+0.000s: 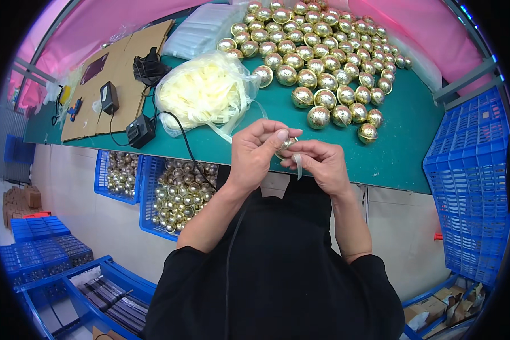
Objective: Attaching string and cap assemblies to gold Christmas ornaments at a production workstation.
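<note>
Close to my body at the table's front edge, my left hand [251, 155] is closed around a small shiny gold ball [286, 148], which the fingers partly cover. My right hand [324, 164] pinches a short pale ribbon [298, 166] against the ball, and its end hangs below the fingers. Just beyond my left hand lies a clear plastic bag of cream ribbons [205, 93], one strip trailing out toward me. Many gold balls [324, 99] with rimmed middles sit on the green table [399, 156] past my right hand.
Cardboard [119, 68] at the left bears a black adapter [109, 97]; a second black box [140, 131] trails a cable. Clear plastic sleeves [201, 28] lie behind the bag. Blue crates of gold balls [178, 195] stand below the table; stacked blue crates [467, 181] rise at the right.
</note>
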{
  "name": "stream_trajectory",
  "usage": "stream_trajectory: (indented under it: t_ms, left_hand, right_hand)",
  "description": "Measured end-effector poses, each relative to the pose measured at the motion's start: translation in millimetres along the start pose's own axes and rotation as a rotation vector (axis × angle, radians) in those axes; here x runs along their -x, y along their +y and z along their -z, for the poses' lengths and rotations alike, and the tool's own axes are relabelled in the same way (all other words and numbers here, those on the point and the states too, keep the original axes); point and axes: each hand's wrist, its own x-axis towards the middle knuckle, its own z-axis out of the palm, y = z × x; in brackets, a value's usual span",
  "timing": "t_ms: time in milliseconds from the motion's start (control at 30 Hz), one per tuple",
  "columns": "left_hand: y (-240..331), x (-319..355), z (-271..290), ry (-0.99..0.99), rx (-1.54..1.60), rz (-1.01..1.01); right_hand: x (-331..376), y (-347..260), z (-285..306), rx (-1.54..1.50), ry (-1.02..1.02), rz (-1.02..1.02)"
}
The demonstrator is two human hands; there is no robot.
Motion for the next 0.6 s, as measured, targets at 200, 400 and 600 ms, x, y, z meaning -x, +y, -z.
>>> stream_trajectory:
  t_ms: [200, 400, 600]
  left_hand:
    - [-1.5, 7.4, 0.8, -0.032, -0.002, 0.050]
    - [-0.4, 12.3, 0.3, -0.026, -0.010, 0.086]
    - [-5.4, 14.6, 0.2, -0.052, -0.137, -0.001]
  right_hand:
    - [-5.9, -0.3, -13.0, 0.231, 0.039, 0.076]
    - [-7.9, -0.3, -16.2, 0.183, 0.094, 0.006]
    - [-7.9, 6.8, -13.1, 0.160, 0.103, -0.010]
